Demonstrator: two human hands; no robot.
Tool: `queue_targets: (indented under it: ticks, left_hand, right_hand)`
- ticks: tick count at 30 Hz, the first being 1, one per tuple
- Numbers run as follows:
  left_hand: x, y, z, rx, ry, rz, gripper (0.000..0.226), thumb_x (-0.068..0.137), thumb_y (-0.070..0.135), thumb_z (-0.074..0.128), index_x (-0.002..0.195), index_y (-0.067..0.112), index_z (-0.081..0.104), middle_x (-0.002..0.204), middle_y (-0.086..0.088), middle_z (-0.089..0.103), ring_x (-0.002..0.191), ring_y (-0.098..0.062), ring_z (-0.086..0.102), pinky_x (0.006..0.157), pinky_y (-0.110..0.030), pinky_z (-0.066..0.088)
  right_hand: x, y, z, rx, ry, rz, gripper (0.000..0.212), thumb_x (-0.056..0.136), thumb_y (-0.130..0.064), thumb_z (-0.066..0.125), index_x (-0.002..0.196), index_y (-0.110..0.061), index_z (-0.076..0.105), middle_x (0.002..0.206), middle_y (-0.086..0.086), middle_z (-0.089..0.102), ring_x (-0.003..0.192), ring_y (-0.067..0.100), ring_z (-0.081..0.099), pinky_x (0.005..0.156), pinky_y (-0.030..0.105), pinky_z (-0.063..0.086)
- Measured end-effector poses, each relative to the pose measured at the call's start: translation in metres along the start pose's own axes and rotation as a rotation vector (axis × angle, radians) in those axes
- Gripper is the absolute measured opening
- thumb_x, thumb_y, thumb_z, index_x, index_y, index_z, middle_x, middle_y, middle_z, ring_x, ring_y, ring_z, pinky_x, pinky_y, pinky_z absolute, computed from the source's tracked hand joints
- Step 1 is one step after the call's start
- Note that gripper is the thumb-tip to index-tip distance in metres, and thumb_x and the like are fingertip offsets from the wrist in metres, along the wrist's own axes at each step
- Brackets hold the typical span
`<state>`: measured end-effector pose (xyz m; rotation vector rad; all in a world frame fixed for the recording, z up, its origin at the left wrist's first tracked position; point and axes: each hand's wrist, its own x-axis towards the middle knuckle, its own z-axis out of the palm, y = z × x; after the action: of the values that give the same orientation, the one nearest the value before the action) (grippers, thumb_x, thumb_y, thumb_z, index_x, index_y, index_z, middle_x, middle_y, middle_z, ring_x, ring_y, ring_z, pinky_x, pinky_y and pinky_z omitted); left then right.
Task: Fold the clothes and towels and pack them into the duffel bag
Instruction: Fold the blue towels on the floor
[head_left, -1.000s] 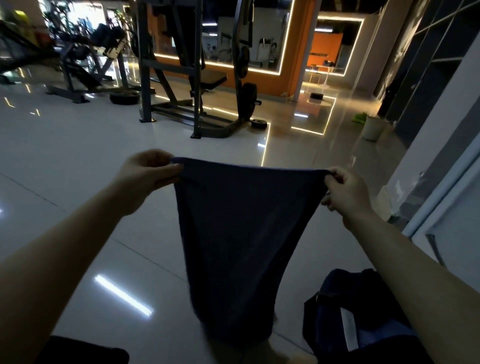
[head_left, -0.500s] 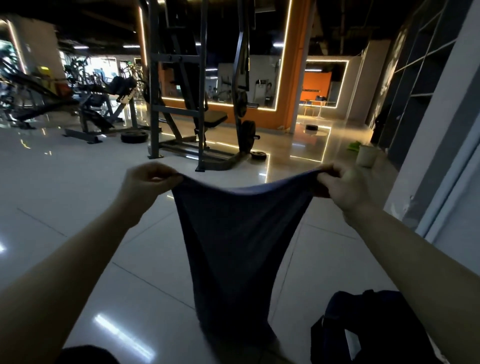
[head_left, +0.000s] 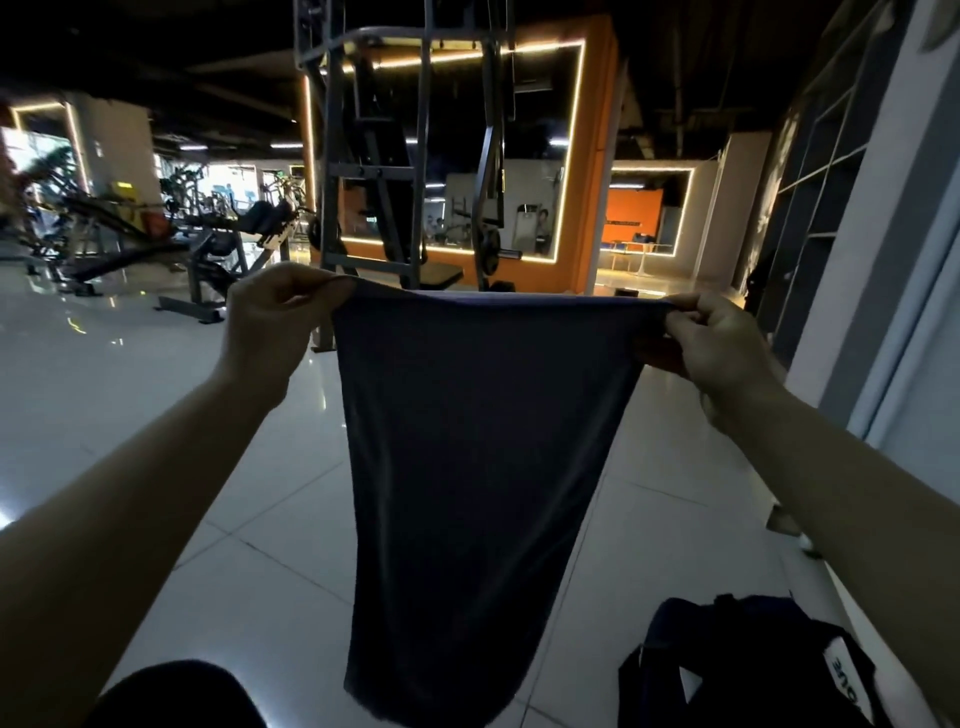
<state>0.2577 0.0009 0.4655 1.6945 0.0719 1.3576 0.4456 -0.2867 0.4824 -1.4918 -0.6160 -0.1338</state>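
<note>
While both hands pinch its top corners, dark towel (head_left: 467, 467) hangs, duffel bag (head_left: 727, 670) below right

Glossy tiled floor (head_left: 218, 545) (white) carries dark duffel bag (head_left: 737, 670), gym machine (head_left: 410, 171).

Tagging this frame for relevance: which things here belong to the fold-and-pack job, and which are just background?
In the job:
- dark towel, held up by its top corners
- left hand and right hand, each pinching a corner
- duffel bag on the floor, lower right

Background:
- weight rack
- gym benches
- shelving
- dark shape, bottom left, unidentifiable
</note>
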Motion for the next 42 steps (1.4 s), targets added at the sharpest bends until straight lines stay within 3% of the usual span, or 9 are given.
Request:
queue_targets:
  ticks: [5,9,14,22,28,30,33,37,42]
  left_hand:
    - [-0.002,0.006,-0.010,0.065,-0.011,-0.013,0.024,0.082,0.016,0.072,0.073,0.037,0.073,0.076,0.009,0.069,0.084,-0.021,0.064,0.087,-0.044,0.054]
    - [-0.003,-0.002,-0.009,0.074,-0.031,-0.081,0.012,0.080,0.018,0.071,0.076,0.029,0.070,0.082,0.002,0.069,0.084,-0.021,0.068,0.081,-0.037,0.058]
    - [0.000,-0.037,0.002,0.144,-0.075,-0.147,0.009,0.083,0.013,0.069,0.080,0.020,0.065,0.084,-0.002,0.065,0.082,-0.019,0.067,0.069,-0.025,0.060]
    - [0.004,-0.150,0.029,0.300,-0.171,-0.345,0.007,0.087,0.015,0.065,0.084,0.020,0.060,0.088,-0.006,0.063,0.085,-0.020,0.065,0.072,-0.026,0.058]
    - [0.000,-0.243,0.046,0.466,-0.262,-0.455,0.013,0.091,0.023,0.061,0.094,0.011,0.059,0.085,-0.006,0.062,0.080,-0.021,0.064,0.073,-0.032,0.054]
    - [0.001,-0.271,0.052,0.498,-0.279,-0.483,0.017,0.092,0.027,0.060,0.094,0.011,0.059,0.086,-0.008,0.063,0.081,-0.024,0.065,0.078,-0.040,0.055]
    - [0.000,-0.307,0.061,0.506,-0.288,-0.513,0.016,0.093,0.029,0.059,0.092,0.013,0.058,0.087,-0.007,0.062,0.084,-0.026,0.064,0.084,-0.047,0.054]
    - [-0.005,-0.350,0.068,0.459,-0.254,-0.564,0.016,0.094,0.027,0.059,0.079,0.022,0.053,0.080,-0.004,0.060,0.086,-0.031,0.064,0.086,-0.053,0.053]
    - [-0.018,-0.389,0.065,0.487,-0.259,-0.616,0.015,0.094,0.028,0.059,0.082,0.020,0.053,0.082,-0.006,0.061,0.087,-0.033,0.064,0.086,-0.055,0.052]
  right_hand:
    - [-0.006,-0.008,-0.002,-0.049,0.004,0.001,0.017,0.099,-0.008,0.046,0.092,-0.019,0.057,0.093,0.003,0.063,0.083,0.016,0.066,0.066,0.026,0.055]
    - [-0.003,0.001,-0.001,-0.114,0.016,0.008,0.014,0.099,-0.008,0.046,0.095,-0.016,0.058,0.093,0.004,0.064,0.085,0.019,0.066,0.062,0.026,0.054]
    - [0.012,0.042,0.009,-0.104,0.016,0.116,0.016,0.097,-0.008,0.049,0.088,-0.017,0.057,0.094,0.008,0.063,0.086,0.025,0.067,0.069,0.035,0.057]
    - [0.056,0.152,0.041,-0.092,-0.029,0.291,0.013,0.095,-0.011,0.055,0.084,-0.016,0.059,0.082,0.003,0.064,0.077,0.023,0.067,0.071,0.038,0.058]
    - [0.097,0.243,0.069,-0.144,-0.071,0.458,0.009,0.094,-0.011,0.058,0.087,-0.014,0.062,0.089,0.007,0.065,0.077,0.023,0.068,0.071,0.037,0.058]
    - [0.112,0.269,0.078,-0.150,-0.073,0.498,0.009,0.093,-0.010,0.059,0.086,-0.013,0.062,0.088,0.007,0.064,0.075,0.022,0.067,0.068,0.034,0.058]
    - [0.131,0.305,0.090,-0.128,-0.057,0.546,0.006,0.092,-0.010,0.060,0.087,-0.012,0.064,0.088,0.008,0.064,0.072,0.022,0.067,0.063,0.030,0.056]
    - [0.145,0.345,0.103,-0.066,-0.031,0.570,0.008,0.092,-0.007,0.059,0.086,-0.011,0.063,0.088,0.009,0.066,0.077,0.023,0.067,0.072,0.031,0.056]
    - [0.137,0.384,0.114,-0.053,-0.070,0.624,0.012,0.091,-0.003,0.058,0.084,-0.011,0.063,0.085,0.008,0.065,0.076,0.020,0.063,0.074,0.027,0.055]
